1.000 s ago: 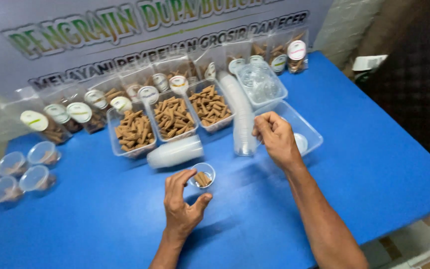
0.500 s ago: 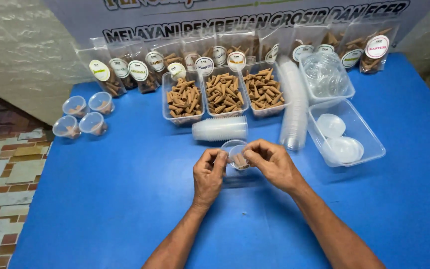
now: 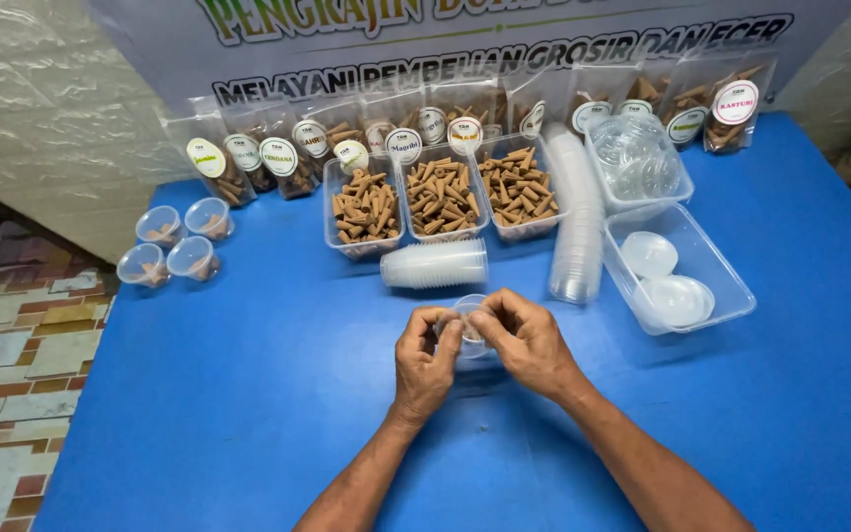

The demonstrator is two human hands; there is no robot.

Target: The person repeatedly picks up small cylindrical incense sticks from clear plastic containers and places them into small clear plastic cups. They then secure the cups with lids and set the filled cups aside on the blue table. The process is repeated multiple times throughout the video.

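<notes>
Both hands meet over the middle of the blue tabletop [image 3: 199,414]: left hand [image 3: 424,366] and right hand [image 3: 529,342] pinch a small clear plastic cup [image 3: 469,325] between their fingertips. Looks like the lid is being pressed on, though fingers hide the rim. Next: even pressure all round.

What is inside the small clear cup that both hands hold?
The cup is mostly covered by the left hand and right hand. Only its clear rim shows between the fingers, so its contents cannot be seen.
</notes>
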